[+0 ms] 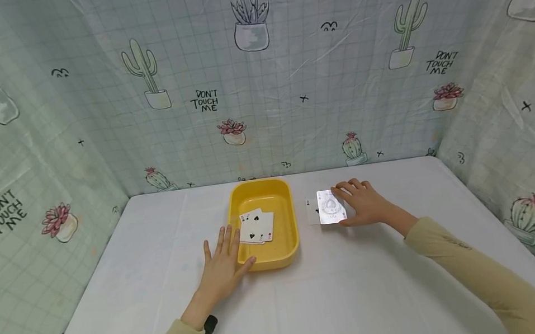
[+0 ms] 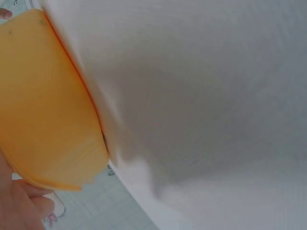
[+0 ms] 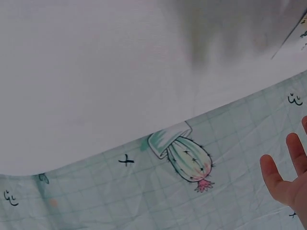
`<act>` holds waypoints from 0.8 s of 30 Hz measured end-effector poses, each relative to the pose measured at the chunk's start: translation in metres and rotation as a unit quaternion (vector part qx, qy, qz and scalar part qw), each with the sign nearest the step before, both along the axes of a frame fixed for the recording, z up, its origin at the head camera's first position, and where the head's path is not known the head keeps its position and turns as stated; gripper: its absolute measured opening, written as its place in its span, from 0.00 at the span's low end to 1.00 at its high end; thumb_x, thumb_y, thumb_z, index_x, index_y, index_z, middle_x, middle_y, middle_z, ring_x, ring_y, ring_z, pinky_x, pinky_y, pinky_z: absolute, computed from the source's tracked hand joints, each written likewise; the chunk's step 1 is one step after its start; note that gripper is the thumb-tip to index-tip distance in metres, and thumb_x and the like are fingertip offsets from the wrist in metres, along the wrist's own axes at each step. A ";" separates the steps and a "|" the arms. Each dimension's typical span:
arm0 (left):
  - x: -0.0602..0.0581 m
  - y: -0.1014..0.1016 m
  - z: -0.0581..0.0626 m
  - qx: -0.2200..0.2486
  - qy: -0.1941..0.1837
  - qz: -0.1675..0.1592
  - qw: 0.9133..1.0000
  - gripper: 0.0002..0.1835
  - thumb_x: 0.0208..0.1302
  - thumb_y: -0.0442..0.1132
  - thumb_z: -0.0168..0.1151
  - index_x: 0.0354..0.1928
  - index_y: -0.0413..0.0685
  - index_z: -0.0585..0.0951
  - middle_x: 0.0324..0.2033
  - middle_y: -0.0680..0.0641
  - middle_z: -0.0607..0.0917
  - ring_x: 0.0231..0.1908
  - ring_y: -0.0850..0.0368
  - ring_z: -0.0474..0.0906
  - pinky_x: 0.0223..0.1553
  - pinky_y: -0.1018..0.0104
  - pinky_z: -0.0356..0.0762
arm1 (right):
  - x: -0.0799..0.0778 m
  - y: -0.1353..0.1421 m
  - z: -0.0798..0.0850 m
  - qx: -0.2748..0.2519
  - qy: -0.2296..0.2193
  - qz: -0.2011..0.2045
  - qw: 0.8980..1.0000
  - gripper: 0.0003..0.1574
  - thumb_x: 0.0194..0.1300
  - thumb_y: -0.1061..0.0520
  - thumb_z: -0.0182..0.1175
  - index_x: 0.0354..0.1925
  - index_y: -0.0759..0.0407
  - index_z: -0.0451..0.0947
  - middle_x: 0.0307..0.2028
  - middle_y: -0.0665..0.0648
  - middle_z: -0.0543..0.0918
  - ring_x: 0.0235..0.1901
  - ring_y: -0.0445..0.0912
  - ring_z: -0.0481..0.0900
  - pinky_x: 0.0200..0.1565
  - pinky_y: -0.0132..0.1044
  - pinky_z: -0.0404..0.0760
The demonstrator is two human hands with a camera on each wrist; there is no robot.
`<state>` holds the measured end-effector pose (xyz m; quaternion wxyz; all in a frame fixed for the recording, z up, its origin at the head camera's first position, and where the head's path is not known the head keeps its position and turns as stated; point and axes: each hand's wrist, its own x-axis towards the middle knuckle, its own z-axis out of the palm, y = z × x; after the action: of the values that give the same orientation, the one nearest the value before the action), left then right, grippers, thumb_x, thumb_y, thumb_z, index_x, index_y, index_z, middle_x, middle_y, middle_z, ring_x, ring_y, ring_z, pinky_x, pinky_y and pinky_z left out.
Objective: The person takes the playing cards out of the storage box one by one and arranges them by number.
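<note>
In the head view my left hand (image 1: 222,266) lies at the near left side of a yellow plastic tray (image 1: 290,246), fingers spread and straight, touching its rim. In the left wrist view, part of that hand (image 2: 26,206) shows beside the tray's outer wall (image 2: 53,110). Several white playing cards (image 1: 257,227) overlap inside the tray. To the tray's right, my right hand (image 1: 366,203) pinches a playing card (image 1: 332,209) bearing a large spade design, thumb at its near edge and fingers at its far edge. Glare whitens that card. It partly covers another playing card (image 1: 312,212) on the table.
A white-covered table (image 1: 316,307) spreads below both hands. Patterned cloth (image 1: 256,78) with cactus drawings hangs at the back and both sides. A dark band (image 1: 209,327) is on my left wrist. In the right wrist view, a card's corner (image 3: 301,36) shows at the upper right.
</note>
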<state>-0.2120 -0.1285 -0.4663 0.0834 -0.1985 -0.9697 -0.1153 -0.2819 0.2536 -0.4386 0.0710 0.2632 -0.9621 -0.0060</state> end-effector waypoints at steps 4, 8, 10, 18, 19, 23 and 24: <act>0.000 0.000 0.000 -0.002 0.001 0.001 1.000 0.42 0.60 0.62 0.45 0.68 0.43 0.51 0.68 0.40 0.49 0.69 0.44 0.42 0.60 0.33 0.39 | -0.001 0.012 -0.007 0.002 -0.005 -0.010 1.000 0.54 0.46 0.32 0.60 0.64 0.57 0.57 0.59 0.57 0.65 0.55 0.55 0.62 0.49 0.58 0.63; -0.001 0.001 0.000 -0.006 0.002 0.001 1.000 0.42 0.61 0.63 0.44 0.68 0.43 0.51 0.69 0.40 0.49 0.69 0.44 0.41 0.60 0.33 0.39 | -0.003 0.023 -0.013 -0.003 -0.005 -0.012 1.000 0.54 0.45 0.33 0.62 0.63 0.58 0.59 0.58 0.58 0.65 0.53 0.56 0.63 0.48 0.58 0.64; -0.002 0.001 0.000 -0.007 0.003 0.001 1.000 0.42 0.61 0.63 0.44 0.68 0.43 0.51 0.69 0.40 0.49 0.69 0.44 0.41 0.60 0.34 0.39 | -0.003 0.027 -0.015 -0.006 -0.011 -0.013 1.000 0.53 0.45 0.33 0.62 0.63 0.59 0.60 0.58 0.58 0.66 0.53 0.56 0.63 0.48 0.58 0.64; -0.001 0.002 0.000 -0.004 0.010 0.003 1.000 0.42 0.60 0.62 0.45 0.67 0.42 0.53 0.68 0.38 0.51 0.68 0.42 0.43 0.59 0.33 0.40 | -0.005 0.037 -0.021 0.001 -0.019 -0.030 0.999 0.53 0.45 0.33 0.62 0.62 0.59 0.61 0.58 0.59 0.67 0.52 0.55 0.63 0.46 0.57 0.64; -0.001 0.002 0.000 -0.003 0.007 0.004 1.000 0.42 0.60 0.62 0.46 0.67 0.42 0.53 0.68 0.39 0.50 0.68 0.42 0.43 0.60 0.33 0.40 | -0.006 0.038 -0.021 0.003 -0.021 -0.032 0.999 0.53 0.45 0.33 0.62 0.62 0.59 0.61 0.58 0.59 0.67 0.52 0.55 0.63 0.46 0.57 0.64; 0.001 0.001 0.001 -0.003 0.001 0.007 1.000 0.42 0.59 0.62 0.46 0.67 0.42 0.53 0.68 0.39 0.50 0.69 0.43 0.41 0.60 0.33 0.40 | -0.005 0.039 -0.021 0.012 -0.033 -0.038 0.999 0.52 0.46 0.33 0.62 0.62 0.59 0.61 0.58 0.59 0.67 0.52 0.55 0.64 0.45 0.56 0.65; 0.001 0.001 0.001 -0.006 0.001 0.008 1.000 0.42 0.59 0.62 0.46 0.67 0.42 0.53 0.68 0.39 0.49 0.69 0.43 0.41 0.60 0.33 0.40 | -0.005 0.040 -0.021 0.012 -0.035 -0.037 0.999 0.52 0.46 0.34 0.62 0.62 0.59 0.61 0.58 0.60 0.67 0.52 0.56 0.64 0.45 0.56 0.65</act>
<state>-0.2112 -0.1274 -0.4657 0.0845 -0.1913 -0.9718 -0.1089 -0.2868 0.2933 -0.4594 0.0341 0.2283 -0.9729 -0.0105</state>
